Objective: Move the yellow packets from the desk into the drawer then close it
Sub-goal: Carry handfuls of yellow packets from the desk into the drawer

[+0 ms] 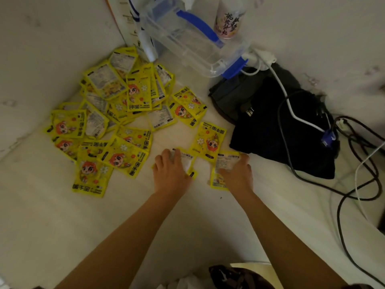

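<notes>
- While both arms reach across the white desk (208,215), the left hand (169,173) lies flat, fingers spread, pressing on one yellow hand-warmer packet (188,162).
- The right hand (236,174) curls over a second packet (220,172), fingers bent on its far edge.
- Between and just beyond them, a third packet (209,139) lies face up.
- The big heap of packets (108,122) sprawls to the left.
- Clear plastic box (193,42) behind, black bag (281,126) with cables (354,184) on the right.

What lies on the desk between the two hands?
In the head view, bare white desk separates the left hand and right hand. Each rests on its own yellow packet, left and right. A third packet lies just beyond the gap.
</notes>
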`<state>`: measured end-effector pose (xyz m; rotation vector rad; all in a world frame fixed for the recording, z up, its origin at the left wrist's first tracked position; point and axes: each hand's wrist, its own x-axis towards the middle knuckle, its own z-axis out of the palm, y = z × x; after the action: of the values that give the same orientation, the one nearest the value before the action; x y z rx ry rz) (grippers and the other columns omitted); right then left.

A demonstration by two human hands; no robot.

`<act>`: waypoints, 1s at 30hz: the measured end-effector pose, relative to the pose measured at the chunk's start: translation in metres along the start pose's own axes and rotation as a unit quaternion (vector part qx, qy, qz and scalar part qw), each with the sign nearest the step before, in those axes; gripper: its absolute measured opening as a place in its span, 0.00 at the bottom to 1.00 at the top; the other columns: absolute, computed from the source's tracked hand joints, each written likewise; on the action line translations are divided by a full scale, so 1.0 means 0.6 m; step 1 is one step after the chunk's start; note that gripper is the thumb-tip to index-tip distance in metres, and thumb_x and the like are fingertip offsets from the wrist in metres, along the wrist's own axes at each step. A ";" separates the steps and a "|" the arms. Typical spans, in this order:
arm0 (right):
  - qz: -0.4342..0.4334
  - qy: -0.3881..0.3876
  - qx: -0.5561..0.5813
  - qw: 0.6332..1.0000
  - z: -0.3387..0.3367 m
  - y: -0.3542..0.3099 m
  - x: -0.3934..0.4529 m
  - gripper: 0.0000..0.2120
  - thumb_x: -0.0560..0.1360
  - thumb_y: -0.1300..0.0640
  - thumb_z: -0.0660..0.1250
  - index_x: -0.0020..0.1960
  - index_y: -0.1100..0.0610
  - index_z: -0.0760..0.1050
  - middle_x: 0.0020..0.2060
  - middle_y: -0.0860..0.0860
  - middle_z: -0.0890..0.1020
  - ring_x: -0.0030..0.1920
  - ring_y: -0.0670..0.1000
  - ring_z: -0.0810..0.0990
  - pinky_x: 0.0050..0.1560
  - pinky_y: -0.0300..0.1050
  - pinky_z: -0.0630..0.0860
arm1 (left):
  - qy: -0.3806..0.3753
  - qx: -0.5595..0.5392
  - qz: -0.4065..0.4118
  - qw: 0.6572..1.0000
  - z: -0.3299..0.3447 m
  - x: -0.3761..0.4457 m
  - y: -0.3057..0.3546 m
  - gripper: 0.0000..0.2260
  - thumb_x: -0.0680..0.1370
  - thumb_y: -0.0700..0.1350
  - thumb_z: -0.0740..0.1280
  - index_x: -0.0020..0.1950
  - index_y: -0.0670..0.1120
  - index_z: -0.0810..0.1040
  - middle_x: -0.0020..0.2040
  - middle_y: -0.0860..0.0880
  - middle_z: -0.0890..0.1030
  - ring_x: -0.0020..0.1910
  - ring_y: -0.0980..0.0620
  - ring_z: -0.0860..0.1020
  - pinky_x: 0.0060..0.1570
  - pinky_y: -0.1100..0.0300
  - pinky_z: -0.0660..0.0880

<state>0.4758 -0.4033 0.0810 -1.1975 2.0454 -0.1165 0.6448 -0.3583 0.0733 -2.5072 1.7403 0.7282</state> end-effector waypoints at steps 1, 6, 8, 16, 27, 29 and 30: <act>-0.004 -0.006 0.004 1.000 -0.003 0.005 -0.002 0.34 0.70 0.52 0.73 0.68 0.59 0.58 0.59 0.59 0.73 0.59 0.62 0.75 0.50 0.51 0.76 | -0.001 0.013 0.010 1.000 0.000 -0.006 -0.010 0.37 0.71 0.54 0.68 0.76 0.47 0.57 0.70 0.42 0.61 0.68 0.39 0.61 0.66 0.47 0.63; -0.036 -0.042 -0.032 0.998 -0.010 0.025 -0.006 0.23 0.71 0.54 0.72 0.62 0.59 0.67 0.57 0.57 0.77 0.48 0.54 0.76 0.39 0.41 0.69 | 0.035 0.025 0.079 0.996 0.009 -0.025 -0.058 0.25 0.68 0.40 0.74 0.65 0.41 0.74 0.60 0.41 0.77 0.59 0.36 0.75 0.55 0.45 0.74; -0.054 -0.056 -0.054 0.996 -0.012 0.028 -0.007 0.20 0.71 0.55 0.72 0.58 0.58 0.70 0.55 0.56 0.77 0.45 0.51 0.73 0.32 0.39 0.66 | 0.044 -0.009 0.058 0.997 -0.008 -0.028 -0.062 0.19 0.72 0.40 0.71 0.62 0.43 0.75 0.58 0.44 0.79 0.58 0.40 0.76 0.51 0.49 0.75; -0.107 -0.045 0.047 0.992 -0.056 -0.032 -0.008 0.15 0.73 0.61 0.68 0.59 0.58 0.73 0.52 0.53 0.79 0.52 0.55 0.79 0.41 0.40 0.73 | 0.114 -0.261 -0.106 0.953 -0.082 -0.032 -0.072 0.10 0.77 0.47 0.65 0.39 0.42 0.71 0.30 0.48 0.72 0.31 0.46 0.71 0.28 0.55 0.62; -0.040 -0.052 0.077 0.995 -0.010 -0.123 0.066 0.17 0.72 0.60 0.69 0.60 0.62 0.75 0.60 0.62 0.77 0.58 0.61 0.77 0.54 0.49 0.75 | 0.036 -0.504 -0.354 0.787 -0.033 -0.073 -0.059 0.10 0.73 0.46 0.68 0.43 0.38 0.77 0.41 0.40 0.78 0.35 0.45 0.76 0.34 0.53 0.74; -0.017 -0.043 0.033 0.998 0.000 -0.130 0.068 0.22 0.73 0.58 0.68 0.65 0.61 0.71 0.66 0.61 0.69 0.62 0.62 0.71 0.54 0.47 0.71 | 0.039 -0.472 -0.360 0.804 -0.019 -0.069 -0.053 0.11 0.68 0.53 0.67 0.36 0.45 0.75 0.47 0.36 0.78 0.41 0.38 0.78 0.41 0.46 0.78; -0.004 -0.046 0.014 0.999 0.004 -0.134 0.068 0.23 0.73 0.57 0.68 0.67 0.60 0.69 0.68 0.61 0.65 0.63 0.63 0.69 0.56 0.48 0.70 | 0.032 -0.444 -0.360 0.820 -0.014 -0.066 -0.049 0.12 0.67 0.55 0.65 0.36 0.47 0.74 0.50 0.35 0.77 0.46 0.35 0.78 0.45 0.43 0.77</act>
<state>0.5234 -0.4792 0.0906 -1.1727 1.9533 -0.0917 0.6629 -0.3144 0.0883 -3.3557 0.2479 1.5946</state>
